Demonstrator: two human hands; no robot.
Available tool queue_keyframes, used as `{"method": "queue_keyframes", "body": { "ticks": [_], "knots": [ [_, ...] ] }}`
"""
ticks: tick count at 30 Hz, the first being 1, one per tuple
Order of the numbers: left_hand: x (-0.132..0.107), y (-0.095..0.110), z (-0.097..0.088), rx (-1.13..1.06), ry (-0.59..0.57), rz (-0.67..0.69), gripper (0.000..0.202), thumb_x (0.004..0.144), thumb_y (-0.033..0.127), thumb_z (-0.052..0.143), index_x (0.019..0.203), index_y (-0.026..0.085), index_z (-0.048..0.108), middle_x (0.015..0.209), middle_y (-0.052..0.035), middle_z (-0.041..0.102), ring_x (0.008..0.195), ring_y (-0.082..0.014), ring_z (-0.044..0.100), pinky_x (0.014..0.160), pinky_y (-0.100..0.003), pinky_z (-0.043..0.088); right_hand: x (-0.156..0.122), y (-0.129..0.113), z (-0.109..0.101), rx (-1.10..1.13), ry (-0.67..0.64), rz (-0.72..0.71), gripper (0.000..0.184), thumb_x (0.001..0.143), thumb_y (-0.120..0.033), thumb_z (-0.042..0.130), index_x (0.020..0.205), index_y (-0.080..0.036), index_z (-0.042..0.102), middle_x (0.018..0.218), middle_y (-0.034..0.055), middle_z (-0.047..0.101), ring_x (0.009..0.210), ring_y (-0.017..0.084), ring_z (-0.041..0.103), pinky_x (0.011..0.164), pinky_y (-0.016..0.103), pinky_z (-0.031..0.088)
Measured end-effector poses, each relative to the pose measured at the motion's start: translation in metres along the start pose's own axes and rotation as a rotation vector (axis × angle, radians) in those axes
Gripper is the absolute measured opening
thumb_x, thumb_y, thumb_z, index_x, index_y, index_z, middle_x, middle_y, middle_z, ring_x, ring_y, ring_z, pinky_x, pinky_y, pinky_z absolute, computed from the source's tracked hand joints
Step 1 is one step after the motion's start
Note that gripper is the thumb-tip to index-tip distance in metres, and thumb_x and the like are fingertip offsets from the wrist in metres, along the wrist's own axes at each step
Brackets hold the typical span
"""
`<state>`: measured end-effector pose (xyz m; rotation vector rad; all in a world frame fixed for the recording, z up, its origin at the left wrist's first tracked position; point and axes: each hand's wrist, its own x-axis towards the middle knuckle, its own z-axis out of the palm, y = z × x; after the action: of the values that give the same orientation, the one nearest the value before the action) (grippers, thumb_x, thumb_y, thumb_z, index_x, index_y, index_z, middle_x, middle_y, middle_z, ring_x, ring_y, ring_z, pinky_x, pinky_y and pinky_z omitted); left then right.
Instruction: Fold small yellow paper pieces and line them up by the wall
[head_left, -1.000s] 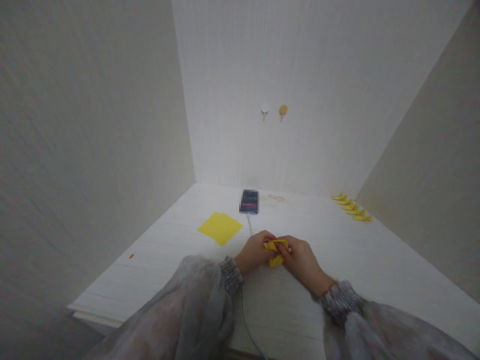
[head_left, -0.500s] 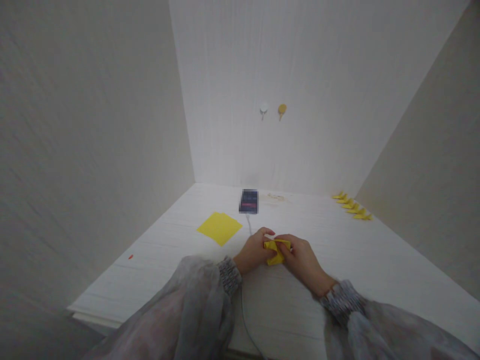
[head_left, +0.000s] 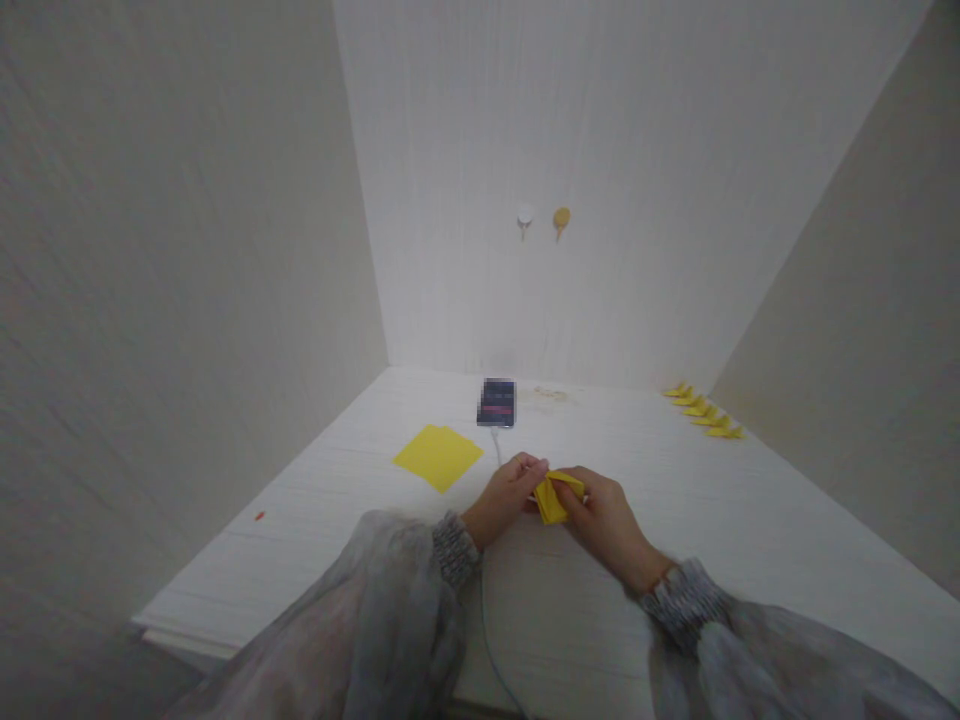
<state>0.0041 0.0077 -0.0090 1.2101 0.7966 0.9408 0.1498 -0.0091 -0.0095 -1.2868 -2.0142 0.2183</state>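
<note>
Folded yellow paper [head_left: 553, 505], one piece, creased into layers: held between both hands, above the near middle of the white tabletop [head_left: 750, 530]. Right hand [head_left: 609, 512]: thumb and fingers pinching the paper's right side, thumb on the near face. Left hand [head_left: 508, 494]: fingers closed on its left edge, partly hidden behind it. Yellow square sheets [head_left: 438, 458], overlapping, flat, left of the hands. Phone [head_left: 496, 403], screen pixelated, beyond the hands; pale cable [head_left: 489, 635] running toward the near edge. Folded yellow paper figures [head_left: 700, 410], in a row, far right. Small red scrap [head_left: 259, 516], far left. Wall hooks, two: white hook [head_left: 525, 217], tan hook [head_left: 562, 217], side by side on the back wall [head_left: 465, 290].
</note>
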Motion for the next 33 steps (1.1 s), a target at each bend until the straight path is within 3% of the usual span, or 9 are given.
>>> {"method": "queue_keyframes", "body": {
  "ticks": [7, 20, 33],
  "knots": [
    [0.003, -0.005, -0.002, -0.014, -0.011, 0.013, 0.037, 0.065, 0.049, 0.053, 0.078, 0.015, 0.044, 0.070, 0.0008, 0.049, 0.061, -0.0092, 0.049, 0.058, -0.025, 0.042, -0.002, -0.002, -0.001, 0.016, 0.026, 0.001, 0.023, 0.079, -0.023, 0.039, 0.082, -0.017, 0.061, 0.076, 0.0048, 0.064, 0.070, 0.017, 0.058, 0.060, 0.026, 0.044],
    [0.006, -0.014, -0.005, -0.007, -0.072, 0.123, 0.037, 0.057, 0.032, 0.067, 0.079, 0.014, 0.044, 0.075, -0.0024, 0.056, 0.067, -0.0105, 0.054, 0.063, -0.025, 0.041, -0.002, -0.003, -0.002, 0.035, 0.045, -0.077, 0.021, 0.079, -0.024, 0.041, 0.077, -0.018, 0.060, 0.072, 0.0042, 0.062, 0.067, 0.015, 0.058, 0.057, 0.024, 0.044],
    [0.006, -0.014, -0.007, 0.020, -0.027, 0.124, 0.036, 0.053, 0.030, 0.070, 0.075, 0.013, 0.048, 0.073, -0.0030, 0.059, 0.065, -0.0116, 0.056, 0.063, -0.026, 0.043, -0.004, 0.001, 0.000, 0.087, 0.041, -0.041, 0.016, 0.077, -0.024, 0.046, 0.078, -0.017, 0.060, 0.070, 0.0034, 0.062, 0.064, 0.015, 0.058, 0.053, 0.023, 0.045]
  ]
}}
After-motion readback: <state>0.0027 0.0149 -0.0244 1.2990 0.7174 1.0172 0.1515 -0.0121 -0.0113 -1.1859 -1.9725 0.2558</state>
